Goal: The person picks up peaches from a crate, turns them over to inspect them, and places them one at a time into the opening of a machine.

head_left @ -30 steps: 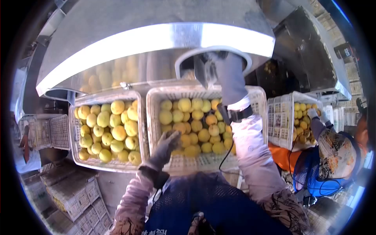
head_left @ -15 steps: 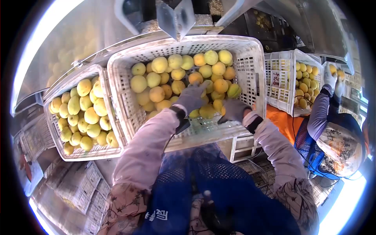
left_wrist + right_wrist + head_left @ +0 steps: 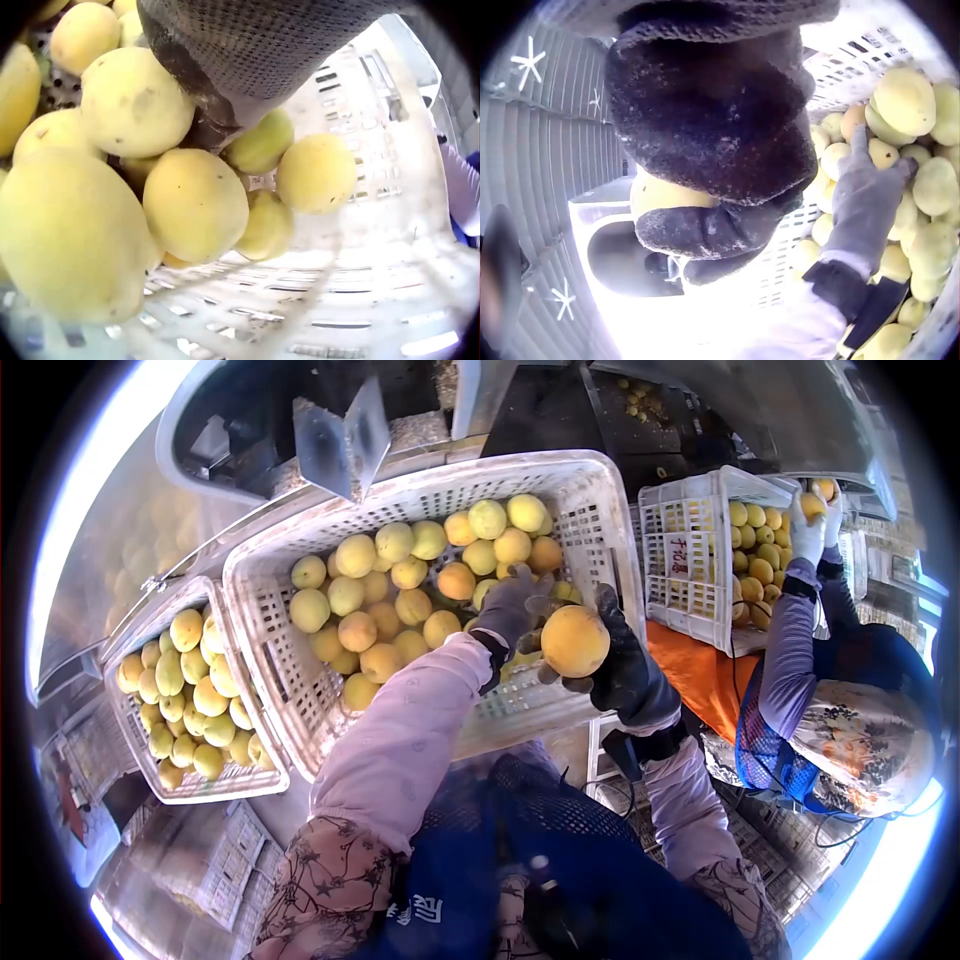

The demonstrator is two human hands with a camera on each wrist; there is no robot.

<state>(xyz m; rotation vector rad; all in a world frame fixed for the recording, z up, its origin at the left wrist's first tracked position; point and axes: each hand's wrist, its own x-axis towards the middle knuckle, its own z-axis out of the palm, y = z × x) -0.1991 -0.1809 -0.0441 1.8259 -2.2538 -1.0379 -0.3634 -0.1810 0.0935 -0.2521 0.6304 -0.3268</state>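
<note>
Yellow and orange round fruits (image 3: 357, 631) lie in a large white slotted crate (image 3: 262, 650). My gloved right hand (image 3: 632, 678) grips one orange-yellow fruit (image 3: 575, 641) above the crate's right front part. The right wrist view shows dark curled glove fingers (image 3: 712, 127) around that fruit (image 3: 667, 195). My gloved left hand (image 3: 512, 607) reaches down onto fruits at the crate's right side. Its fingers look spread in the right wrist view, where the left hand (image 3: 866, 199) touches the fruits. In the left wrist view the glove (image 3: 247, 56) hides its fingertips.
A smaller crate of fruit (image 3: 280, 775) stands at the left. Metal machinery with a V-shaped plate (image 3: 343, 440) is beyond the large crate. At the right, another person (image 3: 850, 730) in a blue vest handles fruit beside a white crate (image 3: 690, 560).
My right hand came back from the machine opening to the crate, then rose with a fruit. My left hand moved from the near left side into the fruits. The head view shifted.
</note>
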